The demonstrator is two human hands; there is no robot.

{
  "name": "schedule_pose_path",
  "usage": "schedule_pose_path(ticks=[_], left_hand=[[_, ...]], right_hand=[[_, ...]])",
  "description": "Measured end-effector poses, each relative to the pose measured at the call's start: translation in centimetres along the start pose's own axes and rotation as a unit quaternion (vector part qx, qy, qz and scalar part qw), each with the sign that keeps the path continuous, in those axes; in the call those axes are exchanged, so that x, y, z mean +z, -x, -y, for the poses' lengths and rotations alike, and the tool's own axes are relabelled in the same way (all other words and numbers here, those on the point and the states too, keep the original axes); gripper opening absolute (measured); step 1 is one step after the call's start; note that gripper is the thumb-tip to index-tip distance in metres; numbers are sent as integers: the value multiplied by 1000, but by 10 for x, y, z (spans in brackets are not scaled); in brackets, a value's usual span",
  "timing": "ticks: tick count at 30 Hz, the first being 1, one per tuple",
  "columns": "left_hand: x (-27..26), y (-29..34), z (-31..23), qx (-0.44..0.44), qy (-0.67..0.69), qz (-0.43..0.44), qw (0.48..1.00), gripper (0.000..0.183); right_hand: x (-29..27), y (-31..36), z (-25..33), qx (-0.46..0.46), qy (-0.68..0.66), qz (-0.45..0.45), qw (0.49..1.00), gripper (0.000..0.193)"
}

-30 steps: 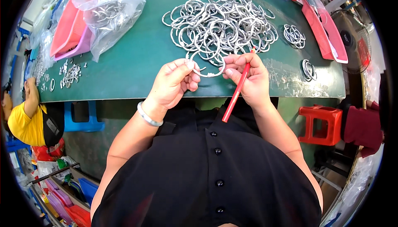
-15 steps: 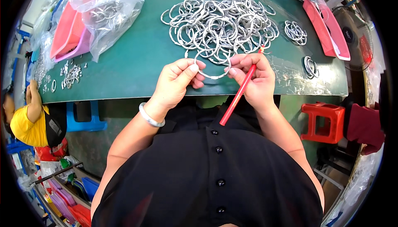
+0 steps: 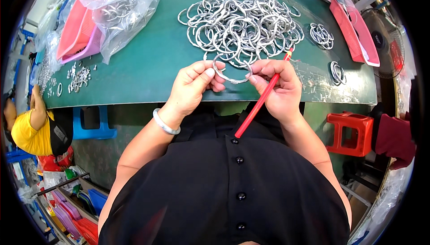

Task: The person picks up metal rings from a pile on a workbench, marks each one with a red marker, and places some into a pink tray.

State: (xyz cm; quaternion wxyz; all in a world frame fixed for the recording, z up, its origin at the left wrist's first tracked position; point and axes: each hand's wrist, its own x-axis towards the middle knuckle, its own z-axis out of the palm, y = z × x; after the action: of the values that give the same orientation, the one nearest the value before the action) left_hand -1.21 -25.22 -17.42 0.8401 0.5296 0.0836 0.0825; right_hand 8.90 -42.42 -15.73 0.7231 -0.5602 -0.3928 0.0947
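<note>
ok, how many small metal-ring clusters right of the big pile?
2: one cluster beside the big pile, left of the pink basket; another cluster nearer the table's front edge. The basket could hide more.

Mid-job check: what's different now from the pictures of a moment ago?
The right hand has moved slightly right, and the red pencil-like stick it holds leans over more, upper end swung right, lower end left. Nothing was newly gripped or let go: the left hand and right hand both still hold the metal ring. The ring pile looks unchanged.
</note>
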Motion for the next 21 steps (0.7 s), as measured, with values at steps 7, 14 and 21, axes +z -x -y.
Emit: schedule_pose_path(ticks=[7, 14, 21], left_hand=[[8, 5, -5, 87, -106, -16, 990, 19], [13, 11, -14, 213, -285, -20, 934, 16], [25, 11, -27, 406, -472, -13, 782, 24]], right_hand=[[-4, 2, -1, 0, 5, -8, 1000, 22], [-5, 4, -2, 10, -8, -19, 1000, 22], [-7, 7, -3, -4, 24, -12, 1000, 24]])
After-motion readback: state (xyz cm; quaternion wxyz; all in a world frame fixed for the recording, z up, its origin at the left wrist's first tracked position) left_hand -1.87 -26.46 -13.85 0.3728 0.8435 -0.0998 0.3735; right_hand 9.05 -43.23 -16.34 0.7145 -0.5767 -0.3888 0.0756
